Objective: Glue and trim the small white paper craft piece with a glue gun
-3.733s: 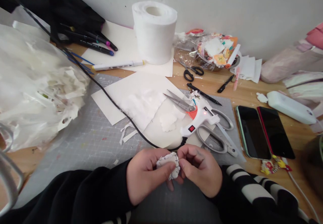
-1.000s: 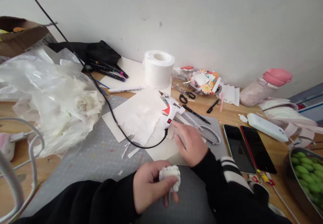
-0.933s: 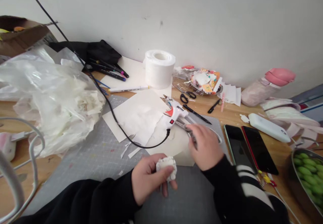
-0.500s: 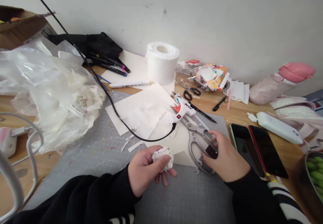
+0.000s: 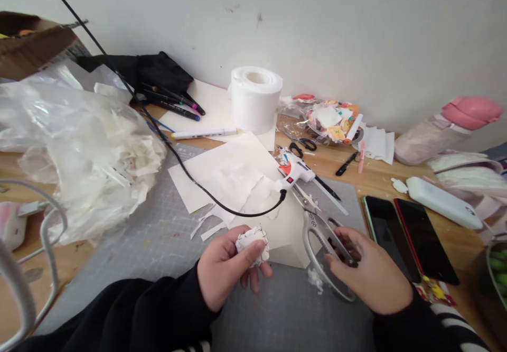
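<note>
Pinched under the thumb of my left hand (image 5: 225, 267) is a small white paper piece (image 5: 253, 246) with dark lines along its edge. My right hand (image 5: 368, 267) is closed on one handle of large grey-handled scissors (image 5: 315, 238), which lie on the mat with their handles toward me. The scissors' blades are partly hidden beneath a white hot glue gun (image 5: 293, 175) with a red switch. White paper sheets (image 5: 214, 169) with torn edges lie beyond my left hand, and a small white scrap (image 5: 316, 280) is beside the scissors' handles.
The glue gun's black cord (image 5: 182, 175) arches over the grey cutting mat (image 5: 150, 246). A paper roll (image 5: 256, 101) stands at the back. Plastic bags (image 5: 91, 151) fill the left. Two phones (image 5: 425, 238), a power bank (image 5: 443, 201) and a pink-lidded bottle (image 5: 447, 130) are on the right.
My right hand and the scissors have moved right and nearer to me. The glue gun has shifted slightly right. My left hand still holds the paper piece almost in place.
</note>
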`<action>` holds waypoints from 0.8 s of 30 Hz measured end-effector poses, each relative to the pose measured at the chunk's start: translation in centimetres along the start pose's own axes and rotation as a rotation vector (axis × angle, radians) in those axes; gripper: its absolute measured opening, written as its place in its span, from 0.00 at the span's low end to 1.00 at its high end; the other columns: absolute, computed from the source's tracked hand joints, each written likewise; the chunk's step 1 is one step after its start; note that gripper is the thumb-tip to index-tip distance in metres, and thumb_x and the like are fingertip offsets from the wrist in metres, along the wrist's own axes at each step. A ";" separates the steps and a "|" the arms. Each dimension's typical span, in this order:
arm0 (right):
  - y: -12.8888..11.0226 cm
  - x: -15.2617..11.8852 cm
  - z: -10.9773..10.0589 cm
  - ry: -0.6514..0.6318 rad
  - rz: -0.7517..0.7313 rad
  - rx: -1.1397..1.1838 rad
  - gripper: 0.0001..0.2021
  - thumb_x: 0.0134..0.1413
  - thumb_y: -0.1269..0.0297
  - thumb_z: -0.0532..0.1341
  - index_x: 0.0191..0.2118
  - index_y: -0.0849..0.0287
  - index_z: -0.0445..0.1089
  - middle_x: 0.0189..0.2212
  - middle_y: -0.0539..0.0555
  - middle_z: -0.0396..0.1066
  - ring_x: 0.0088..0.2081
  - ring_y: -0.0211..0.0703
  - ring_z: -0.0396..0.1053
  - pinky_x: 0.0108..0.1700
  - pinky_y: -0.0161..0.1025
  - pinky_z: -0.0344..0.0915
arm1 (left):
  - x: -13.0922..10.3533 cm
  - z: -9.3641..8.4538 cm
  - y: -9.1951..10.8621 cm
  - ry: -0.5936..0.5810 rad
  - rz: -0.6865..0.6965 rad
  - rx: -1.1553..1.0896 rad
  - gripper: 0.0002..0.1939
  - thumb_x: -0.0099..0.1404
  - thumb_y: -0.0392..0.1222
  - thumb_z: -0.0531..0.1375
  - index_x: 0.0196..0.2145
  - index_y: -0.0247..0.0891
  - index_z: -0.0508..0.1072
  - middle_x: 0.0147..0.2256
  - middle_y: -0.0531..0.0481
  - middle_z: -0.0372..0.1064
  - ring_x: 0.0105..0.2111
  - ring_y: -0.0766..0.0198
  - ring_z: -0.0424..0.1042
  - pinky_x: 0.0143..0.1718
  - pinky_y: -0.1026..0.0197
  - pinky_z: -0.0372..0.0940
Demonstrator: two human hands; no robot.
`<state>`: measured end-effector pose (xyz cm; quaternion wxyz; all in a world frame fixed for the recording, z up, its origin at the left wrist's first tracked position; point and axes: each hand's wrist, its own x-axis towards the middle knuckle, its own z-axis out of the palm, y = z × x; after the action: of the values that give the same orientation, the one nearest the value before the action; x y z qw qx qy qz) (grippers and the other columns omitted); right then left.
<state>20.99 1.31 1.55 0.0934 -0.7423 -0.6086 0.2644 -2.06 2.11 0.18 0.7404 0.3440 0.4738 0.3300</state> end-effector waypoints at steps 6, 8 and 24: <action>0.7 -0.1 -0.3 -0.148 0.063 0.349 0.19 0.36 0.59 0.59 0.38 0.61 0.66 0.27 0.54 0.74 0.30 0.45 0.72 0.32 0.39 0.69 | 0.0 0.0 0.1 0.031 0.054 -0.001 0.13 0.52 0.49 0.59 0.23 0.35 0.65 0.20 0.50 0.73 0.13 0.69 0.67 0.14 0.69 0.55; 0.5 -0.3 0.0 -0.073 0.033 0.288 0.19 0.36 0.60 0.60 0.38 0.61 0.66 0.25 0.53 0.73 0.26 0.43 0.71 0.29 0.38 0.69 | 0.2 -0.3 0.3 0.090 0.119 0.020 0.12 0.53 0.47 0.58 0.27 0.34 0.68 0.25 0.47 0.75 0.19 0.66 0.70 0.17 0.67 0.60; 0.4 -1.2 -1.0 -0.152 -0.099 0.055 0.15 0.33 0.64 0.61 0.34 0.56 0.71 0.29 0.53 0.73 0.28 0.45 0.70 0.29 0.38 0.68 | 1.3 -1.9 0.2 0.297 0.395 0.010 0.10 0.58 0.43 0.56 0.26 0.34 0.72 0.17 0.54 0.67 0.19 0.69 0.64 0.23 0.66 0.59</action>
<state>21.70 0.21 2.51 0.0802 -0.6864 -0.6423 0.3315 -3.39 3.66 -0.82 0.5820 0.3814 0.5026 0.5130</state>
